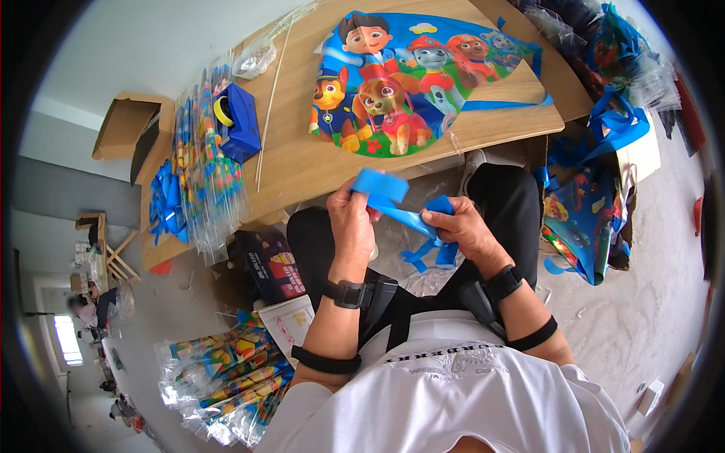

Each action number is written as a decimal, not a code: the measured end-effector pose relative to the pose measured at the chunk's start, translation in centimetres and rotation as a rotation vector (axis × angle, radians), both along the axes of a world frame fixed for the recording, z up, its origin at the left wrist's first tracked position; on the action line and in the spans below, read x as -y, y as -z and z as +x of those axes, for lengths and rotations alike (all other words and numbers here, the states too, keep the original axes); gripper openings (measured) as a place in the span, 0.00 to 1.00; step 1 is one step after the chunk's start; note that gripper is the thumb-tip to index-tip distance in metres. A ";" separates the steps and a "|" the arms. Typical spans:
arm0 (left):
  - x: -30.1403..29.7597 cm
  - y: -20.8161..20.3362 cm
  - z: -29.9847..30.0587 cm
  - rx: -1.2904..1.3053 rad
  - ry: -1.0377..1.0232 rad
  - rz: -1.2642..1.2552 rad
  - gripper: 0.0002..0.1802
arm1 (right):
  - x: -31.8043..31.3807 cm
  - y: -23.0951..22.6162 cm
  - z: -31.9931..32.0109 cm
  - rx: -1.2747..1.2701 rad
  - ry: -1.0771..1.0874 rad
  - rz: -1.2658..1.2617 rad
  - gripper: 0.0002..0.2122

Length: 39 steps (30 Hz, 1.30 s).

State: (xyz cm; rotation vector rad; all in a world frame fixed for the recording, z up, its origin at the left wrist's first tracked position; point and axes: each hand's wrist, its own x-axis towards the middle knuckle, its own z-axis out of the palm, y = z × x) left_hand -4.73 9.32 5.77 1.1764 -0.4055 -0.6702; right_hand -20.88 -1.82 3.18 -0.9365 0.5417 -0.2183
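Blue strip [400, 217] is up in the air between both hands, over the lap, just off the counter's near edge. Loop at the left-hand end, short run across, loose ends hanging below the right.

Left grip [350, 225]: pinching the strip, fingers curled, forearm nearly upright in view. Right grip [462, 228]: thumb on top, pinching the other end, wrist angled inward from the right. Both wrists carry black straps [349, 294], with a second band farther up each forearm.

Counter [291, 162]: light wood, curved by the lens. Big blue cartoon-printed sheet [427, 83] lies flat just beyond the hands, with a blue strip at its right end. Left of it: thin pale rods [274, 98], blue tape dispenser [243, 124] with yellow roll, clear-wrapped printed bundles [208, 155], heap of blue ribbon [168, 202]. Clear bag of small pale bits [255, 59] at the back.

Right of the counter: carton [638, 162] with printed sheets and ribbon spilling over its rim. Dark printed box [270, 264] by the left knee, more wrapped packs [226, 370] below it.

Grey floor [612, 317]; bright window [68, 340] and another person [89, 311] far left, blurred. Knees and counter edge crowd the space around the hands.
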 end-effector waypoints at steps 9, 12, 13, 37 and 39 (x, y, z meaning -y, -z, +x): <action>-0.3 0.5 0.4 -0.239 0.078 -0.052 0.19 | -0.3 -0.1 0.1 -0.110 0.105 -0.137 0.08; -0.2 1.0 -0.5 -0.206 0.138 0.020 0.19 | 0.4 0.8 0.4 0.187 0.237 0.301 0.07; 0.0 1.3 -1.1 -0.147 0.165 0.029 0.19 | 0.2 1.2 0.7 0.277 0.261 0.451 0.07; 2.5 3.9 1.2 1.474 -0.032 0.338 0.21 | 1.3 1.6 8.3 -0.121 0.440 -0.368 0.04; 2.8 3.9 1.1 1.472 0.003 0.423 0.24 | 1.2 2.4 9.0 -0.107 0.443 -0.461 0.06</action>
